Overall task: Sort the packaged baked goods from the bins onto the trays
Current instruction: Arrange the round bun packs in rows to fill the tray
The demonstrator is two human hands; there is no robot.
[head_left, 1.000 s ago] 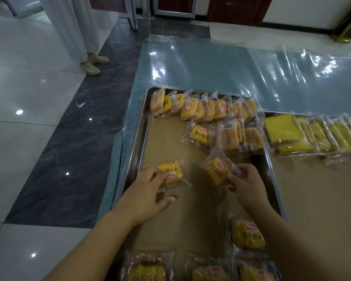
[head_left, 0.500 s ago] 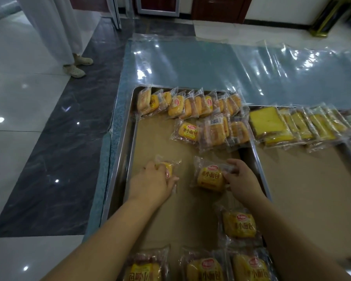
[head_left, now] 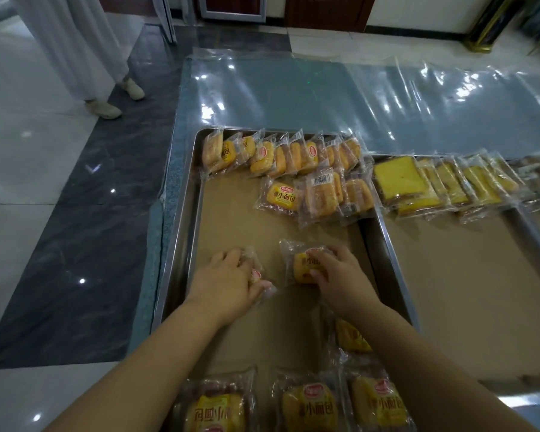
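Plainly, both hands were busy on the left tray (head_left: pixel 181 244), over its brown paper. The left hand (head_left: pixel 228 282) was curled over a wrapped bun (head_left: pixel 256 275), nearly hiding it. The right hand (head_left: pixel 340 275) gripped the other wrapped bun (head_left: pixel 303 266) between thumb and fingers. Both buns sat low on the paper, mid-tray and just beside each other.

To my eye these would be light and soft, easily squashed, in slick, crinkly film. I would hold one across the body of the bun with gentle pressure, not by the loose sealed ends, which could slip.

Counting: two buns in hand. A back row (head_left: pixel 281 154) leaned along the far wall, about ten, overlapping too much to be sure. Three more (head_left: pixel 320 194) lay in front of that row. Three packets (head_left: pixel 309 406) lay along the near edge, and a fourth (head_left: pixel 349 335) was half hidden under the right forearm. On the right tray (head_left: pixel 465 275), yellow cake slices (head_left: pixel 399 179) were fanned along the far side, at least five, the farthest too blurred to count.
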